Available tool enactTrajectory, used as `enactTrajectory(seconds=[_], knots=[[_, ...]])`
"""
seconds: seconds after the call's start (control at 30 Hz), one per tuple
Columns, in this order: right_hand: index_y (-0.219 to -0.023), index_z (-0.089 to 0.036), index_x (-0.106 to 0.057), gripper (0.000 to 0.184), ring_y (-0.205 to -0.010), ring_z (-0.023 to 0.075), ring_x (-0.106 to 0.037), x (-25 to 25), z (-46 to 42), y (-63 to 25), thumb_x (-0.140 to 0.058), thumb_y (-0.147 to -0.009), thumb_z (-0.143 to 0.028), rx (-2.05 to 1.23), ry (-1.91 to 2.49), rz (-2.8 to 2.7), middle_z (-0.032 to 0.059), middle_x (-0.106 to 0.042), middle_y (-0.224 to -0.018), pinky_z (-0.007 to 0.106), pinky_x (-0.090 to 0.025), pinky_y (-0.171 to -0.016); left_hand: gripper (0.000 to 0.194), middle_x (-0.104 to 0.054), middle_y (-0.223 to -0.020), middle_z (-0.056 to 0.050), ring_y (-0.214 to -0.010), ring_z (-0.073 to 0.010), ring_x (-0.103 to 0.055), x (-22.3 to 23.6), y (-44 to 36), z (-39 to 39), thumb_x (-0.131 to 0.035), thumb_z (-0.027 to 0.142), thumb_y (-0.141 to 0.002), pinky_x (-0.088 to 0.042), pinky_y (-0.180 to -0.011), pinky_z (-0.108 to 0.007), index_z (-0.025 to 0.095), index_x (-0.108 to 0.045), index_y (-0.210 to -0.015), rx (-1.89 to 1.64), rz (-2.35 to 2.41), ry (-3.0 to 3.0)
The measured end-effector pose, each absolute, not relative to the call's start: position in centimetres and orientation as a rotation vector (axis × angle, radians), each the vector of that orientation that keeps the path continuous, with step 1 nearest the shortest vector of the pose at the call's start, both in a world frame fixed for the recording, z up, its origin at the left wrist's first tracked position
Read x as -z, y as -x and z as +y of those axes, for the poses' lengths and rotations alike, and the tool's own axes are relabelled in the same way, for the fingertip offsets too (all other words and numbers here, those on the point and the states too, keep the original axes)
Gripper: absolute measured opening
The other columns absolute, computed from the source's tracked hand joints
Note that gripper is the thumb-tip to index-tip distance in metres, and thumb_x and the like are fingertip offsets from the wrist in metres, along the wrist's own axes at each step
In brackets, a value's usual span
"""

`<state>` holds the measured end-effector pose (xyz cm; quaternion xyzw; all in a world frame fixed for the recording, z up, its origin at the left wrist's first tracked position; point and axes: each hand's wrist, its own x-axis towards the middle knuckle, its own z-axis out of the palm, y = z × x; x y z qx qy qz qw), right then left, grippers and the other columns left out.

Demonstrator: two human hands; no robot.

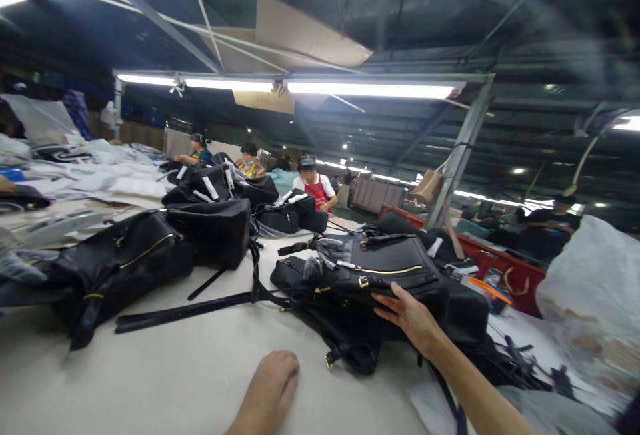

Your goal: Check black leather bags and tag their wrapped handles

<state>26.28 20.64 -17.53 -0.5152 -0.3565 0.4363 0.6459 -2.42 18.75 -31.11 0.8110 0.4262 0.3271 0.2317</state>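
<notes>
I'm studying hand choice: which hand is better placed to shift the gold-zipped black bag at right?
Probably the right hand: it appears to touch the black bag along its near side, while the left hand is over the table, away from the bag.

My right hand [417, 325] reaches out to a black backpack [395, 252] with a gold zipper and buckle, fingers at its near edge, while my left hand [270, 382] lies loosely curled over the pale worktable [175, 375]. To the left lies another black bag with a gold zipper [140, 248], loose black straps [200, 308] between them. Beyond the piled bags, a co-worker in a red apron [316, 191] sits under bright tube lights [370, 89]; a translucent plastic sack [590, 282] bulges at far right.
</notes>
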Motion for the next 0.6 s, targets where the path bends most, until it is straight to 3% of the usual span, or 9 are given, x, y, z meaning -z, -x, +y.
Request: enactTrajectory(seconds=[0.23,0.5,0.6], knots=[[-0.080,-0.017,-0.074,0.012,-0.079,0.0220,-0.073,13.9,14.1,-26.9,-0.069,-0.079,-0.028,-0.991,1.019,-0.883,0.0041,-0.077,-0.079,0.037,-0.063,-0.075,0.022,-0.068,-0.098,-0.007,-0.095,-0.0223,-0.059,30.4,3.0,18.3,-0.041,0.014,-0.083,-0.043,-0.089,-0.033,0.019,-0.062,-0.085,-0.926,1.191,-2.162],[-0.078,-0.022,-0.074,0.022,-0.091,0.0316,-0.071,6.7,10.0,-27.1,-0.061,-0.079,-0.040,-0.827,1.041,-0.920,0.0115,-0.077,-0.082,0.052,-0.055,-0.090,0.022,-0.067,-0.099,-0.008,-0.097,-0.0213,-0.058,30.8,3.1,18.4,-0.042,0.011,-0.081,-0.041,-0.091,-0.032,0.019,-0.062,-0.086,-0.937,1.221,-2.147],[-0.072,-0.026,-0.074,0.029,-0.097,0.0334,-0.070,5.8,10.5,-25.4,-0.054,-0.081,-0.046,-0.765,1.069,-0.984,0.0131,-0.076,-0.080,0.053,-0.054,-0.091,0.022,-0.067,-0.098,-0.007,-0.095,-0.0216,-0.058,31.0,3.1,18.5,-0.043,0.009,-0.079,-0.042,-0.089,-0.033,0.019,-0.062,-0.085,-0.963,1.220,-2.141]])
